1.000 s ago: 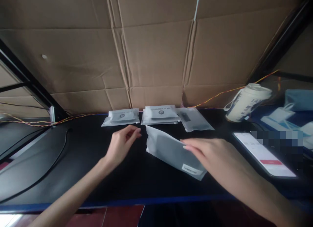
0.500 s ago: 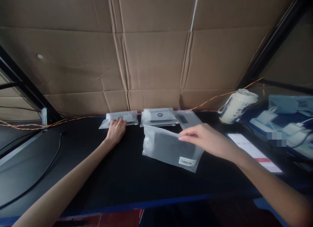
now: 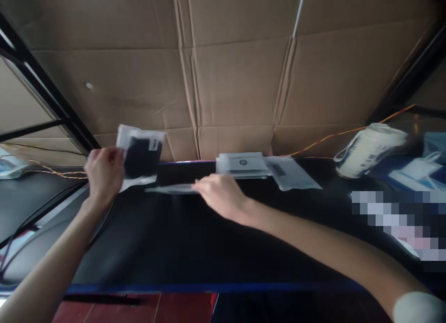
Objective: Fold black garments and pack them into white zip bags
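Held up at the left, a frosted plastic pouch (image 3: 142,158) shows something dark inside and a small white label. My left hand (image 3: 106,174) is closed on its left edge. My right hand (image 3: 219,195) pinches a second frosted plastic pouch (image 3: 170,189), seen nearly edge-on just above the black table (image 3: 195,248). Behind my right hand, a stack of white pouches (image 3: 244,164) with a printed round logo lies at the back of the table. Right of the stack rests a flat frosted pouch (image 3: 291,172).
A cream cup (image 3: 371,149) with a strap stands at the back right, near white chargers (image 3: 418,172). Brown cardboard (image 3: 237,86) walls off the back. Twisted wires (image 3: 59,174) and a black cable run along the left side.
My left hand has lifted the back-left pouch off the table and moved it left. My right hand has swung its pouch leftward and turned it edge-on. The view has shifted slightly.
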